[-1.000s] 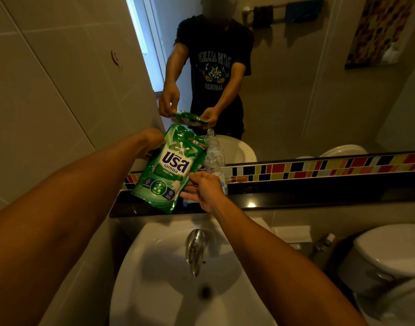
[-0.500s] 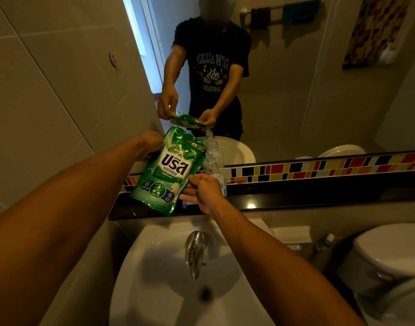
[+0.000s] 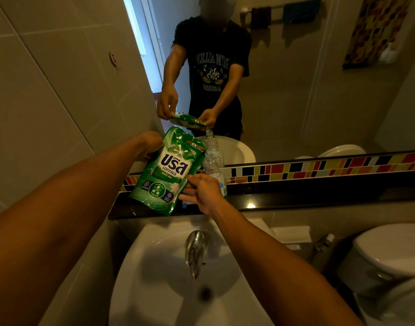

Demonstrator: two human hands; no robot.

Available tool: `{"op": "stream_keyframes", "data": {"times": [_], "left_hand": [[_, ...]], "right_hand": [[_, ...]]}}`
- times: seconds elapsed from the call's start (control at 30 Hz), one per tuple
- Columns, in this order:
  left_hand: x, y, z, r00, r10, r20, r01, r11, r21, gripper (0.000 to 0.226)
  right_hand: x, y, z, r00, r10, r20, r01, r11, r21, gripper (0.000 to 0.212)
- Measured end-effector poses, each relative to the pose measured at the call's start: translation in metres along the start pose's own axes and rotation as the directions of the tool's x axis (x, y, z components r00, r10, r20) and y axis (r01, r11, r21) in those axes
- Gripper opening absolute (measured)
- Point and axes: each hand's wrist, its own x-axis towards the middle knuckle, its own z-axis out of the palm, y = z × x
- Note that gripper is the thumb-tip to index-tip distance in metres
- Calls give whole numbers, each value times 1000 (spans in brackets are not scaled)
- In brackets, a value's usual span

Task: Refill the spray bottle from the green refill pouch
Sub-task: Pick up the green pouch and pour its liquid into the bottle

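The head camera looks down over a white washbasin (image 3: 154,290) with a chrome tap (image 3: 195,251) at its back edge, and up at a wall mirror (image 3: 296,90) above a dark ledge (image 3: 296,196). The left hand (image 3: 150,143) is closed on the upper left edge of the green refill pouch (image 3: 168,171), holding it in the air above the ledge, tilted so that its top leans to the right and its bottom corner hangs just over the ledge's front edge. The pouch's printed face, white and dark blue lettering on green, is turned toward the camera. The right hand (image 3: 205,192) is at the pouch's lower right edge, its fingers partly curled and its fingertips touching or nearly touching the pouch; whether it actually grips the pouch or the bottle behind it cannot be told. Just behind the pouch's right side, the clear plastic bottle (image 3: 213,169) stands upright on the ledge against the mirror, with no spray head on its neck, and the pouch's top right corner sits close beside that neck. A strip of coloured mosaic tiles (image 3: 319,167) runs along the mirror's lower edge. The mirror shows the person in a dark printed T-shirt (image 3: 213,67), both hands on the pouch. A white toilet (image 3: 387,260) stands at the right, and pale tiled wall (image 3: 37,90) fills the left.
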Motion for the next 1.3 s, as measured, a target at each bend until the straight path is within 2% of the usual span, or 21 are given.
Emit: {"op": "stream_keyframes", "data": {"times": [1.3], "left_hand": [[1, 2, -2, 1000, 4, 3, -4, 1000, 21, 21]], "right_hand": [[-6, -4, 3, 1000, 8, -8, -8, 1000, 25, 7]]}}
